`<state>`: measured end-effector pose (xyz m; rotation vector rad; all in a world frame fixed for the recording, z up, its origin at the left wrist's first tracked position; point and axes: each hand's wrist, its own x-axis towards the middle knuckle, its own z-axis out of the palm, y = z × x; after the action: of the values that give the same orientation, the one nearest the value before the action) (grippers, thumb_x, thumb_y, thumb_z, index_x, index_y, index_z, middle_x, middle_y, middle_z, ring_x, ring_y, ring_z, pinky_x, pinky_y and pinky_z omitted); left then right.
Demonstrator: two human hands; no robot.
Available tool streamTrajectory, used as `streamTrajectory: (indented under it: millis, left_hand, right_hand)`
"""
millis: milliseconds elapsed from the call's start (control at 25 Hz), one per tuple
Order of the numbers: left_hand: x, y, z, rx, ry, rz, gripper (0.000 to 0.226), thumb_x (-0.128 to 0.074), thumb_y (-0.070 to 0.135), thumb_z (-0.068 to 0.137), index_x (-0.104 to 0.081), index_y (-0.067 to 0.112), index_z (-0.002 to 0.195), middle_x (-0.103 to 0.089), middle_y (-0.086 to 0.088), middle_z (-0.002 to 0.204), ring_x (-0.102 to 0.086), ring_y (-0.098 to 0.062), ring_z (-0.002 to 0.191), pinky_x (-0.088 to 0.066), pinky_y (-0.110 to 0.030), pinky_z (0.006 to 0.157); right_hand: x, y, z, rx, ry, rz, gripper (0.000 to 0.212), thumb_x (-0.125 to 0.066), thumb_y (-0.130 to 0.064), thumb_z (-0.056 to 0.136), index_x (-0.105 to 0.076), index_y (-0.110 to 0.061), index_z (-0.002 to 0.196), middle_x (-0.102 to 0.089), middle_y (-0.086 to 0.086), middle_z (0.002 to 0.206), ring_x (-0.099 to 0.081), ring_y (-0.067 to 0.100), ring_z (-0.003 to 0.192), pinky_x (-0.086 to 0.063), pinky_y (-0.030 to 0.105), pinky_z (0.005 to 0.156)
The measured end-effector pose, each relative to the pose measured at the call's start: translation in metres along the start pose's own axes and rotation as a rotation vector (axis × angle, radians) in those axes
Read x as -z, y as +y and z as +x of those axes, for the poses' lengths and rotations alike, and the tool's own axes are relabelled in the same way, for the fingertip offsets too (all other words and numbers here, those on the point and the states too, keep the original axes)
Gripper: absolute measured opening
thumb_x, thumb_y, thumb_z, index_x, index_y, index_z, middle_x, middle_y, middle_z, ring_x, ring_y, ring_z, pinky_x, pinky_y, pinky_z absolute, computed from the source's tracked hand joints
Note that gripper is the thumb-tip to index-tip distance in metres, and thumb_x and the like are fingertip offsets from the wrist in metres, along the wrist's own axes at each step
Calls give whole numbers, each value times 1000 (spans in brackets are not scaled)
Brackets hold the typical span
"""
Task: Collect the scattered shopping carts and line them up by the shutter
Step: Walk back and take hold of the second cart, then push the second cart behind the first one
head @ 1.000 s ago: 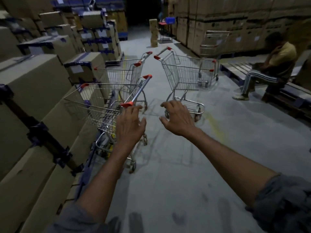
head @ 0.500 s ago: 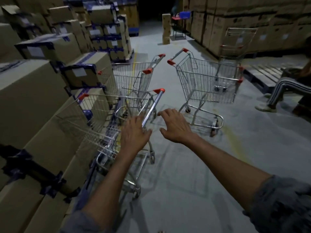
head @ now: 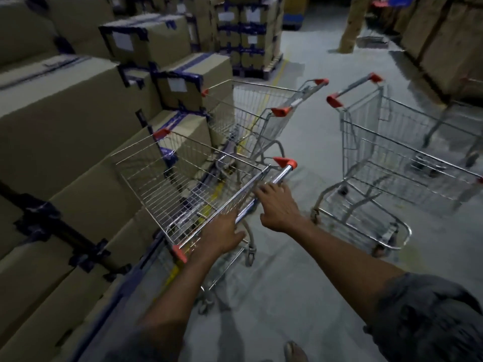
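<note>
- Both arms stretched forward and down, forearms bare, right sleeve [head: 428,317] pushed up to the elbow.
- Left hand [head: 222,233]: palm down on the near end of the handle [head: 281,173]. Fingers look straight across the bar, thumb splayed right. Resting on it, not clamped.
- Right hand [head: 279,205]: further up the same bar, wrist bent, fingers bent down onto it. Motion blur, so I can't tell if they wrap it.
- Near cart [head: 167,184]: right in front of me, tight along the boxes [head: 65,113] on my left, handle running diagonally up-right.
- Second cart [head: 251,111]: just ahead of the near cart, in line along the boxes. I can't tell if they touch.
- Third cart [head: 379,142]: to the right on open floor [head: 300,283], apart from the other two, handle at its far-left end.
</note>
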<state>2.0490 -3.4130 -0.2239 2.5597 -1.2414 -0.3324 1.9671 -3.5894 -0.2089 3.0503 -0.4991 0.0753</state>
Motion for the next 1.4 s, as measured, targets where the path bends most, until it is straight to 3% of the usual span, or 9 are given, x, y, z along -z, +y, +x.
streamTrajectory:
  millis: [80, 280, 400, 560, 760, 960, 1040, 1160, 1400]
  left_hand:
    - [-12, 3, 3, 62, 36, -4, 44, -58, 34, 94, -47, 19, 134, -69, -14, 107, -66, -35, 100, -46, -36, 68]
    - [-15, 7, -7, 187, 105, 118, 26, -55, 42, 95, -58, 23, 113, -71, -12, 95, -68, -35, 89, -49, -37, 70]
    - [-12, 6, -24, 221, 107, 82, 20, -58, 42, 93, -60, 26, 105, -71, -2, 90, -67, -28, 85, -41, -31, 65]
    - [-8, -1, -63, 238, 83, 106, 19, -61, 40, 92, -64, 21, 97, -69, -2, 90, -66, -27, 86, -33, -30, 64]
    - [-8, 2, -125, 241, -3, 126, 24, -63, 45, 90, -64, 21, 93, -71, -8, 98, -67, -30, 92, -41, -32, 66]
    - [-23, 25, -188, 316, -107, 119, 27, -57, 49, 81, -52, 24, 71, -70, -8, 87, -67, -29, 84, -41, -31, 62]
    - [-30, 33, -213, 366, -156, 122, 27, -55, 51, 73, -56, 23, 73, -69, -7, 88, -66, -28, 84, -46, -31, 63]
    - [-41, 59, -246, 471, -179, 92, 28, -62, 51, 68, -58, 24, 76, -68, -5, 88, -63, -25, 78, -47, -30, 63]
    - [-75, 125, -307, 620, -147, 75, 47, -64, 63, 61, -67, 24, 87, -69, -2, 88, -60, -22, 77, -52, -32, 68]
  right_hand:
    - [-15, 17, 11, 72, -5, -40, 68, -68, -38, 74, -48, -23, 137, -48, 7, 141, -38, 31, 132, -31, 60, 108]
    - [-16, 23, 18, 159, 14, -43, 53, -66, -29, 73, -50, -23, 122, -54, 6, 122, -40, 31, 120, -35, 53, 98]
    - [-12, 17, 6, 183, 2, -16, 51, -68, -32, 76, -51, -23, 123, -54, 7, 127, -38, 32, 127, -32, 57, 105]
    - [-7, -6, -20, 205, -14, 31, 41, -65, -34, 83, -55, -24, 121, -57, 7, 126, -38, 32, 128, -25, 59, 112]
    - [-17, -25, -72, 184, -66, 104, 31, -63, -51, 83, -62, -28, 103, -68, 2, 110, -54, 30, 113, -32, 49, 103]
    - [-6, -31, -143, 300, -77, 2, 24, -63, -42, 80, -68, -22, 92, -71, 1, 92, -67, 27, 91, -46, 36, 78]
    - [4, -33, -164, 367, -188, -28, 27, -62, -44, 80, -68, -21, 92, -71, 2, 90, -67, 28, 84, -45, 34, 69]
    - [11, -34, -202, 439, -317, -17, 24, -60, -44, 80, -64, -20, 85, -65, 2, 81, -59, 27, 72, -50, 32, 67]
    - [14, -8, -281, 556, -265, -2, 20, -59, -37, 78, -66, -20, 86, -47, -2, 64, -56, 26, 66, -50, 31, 64]
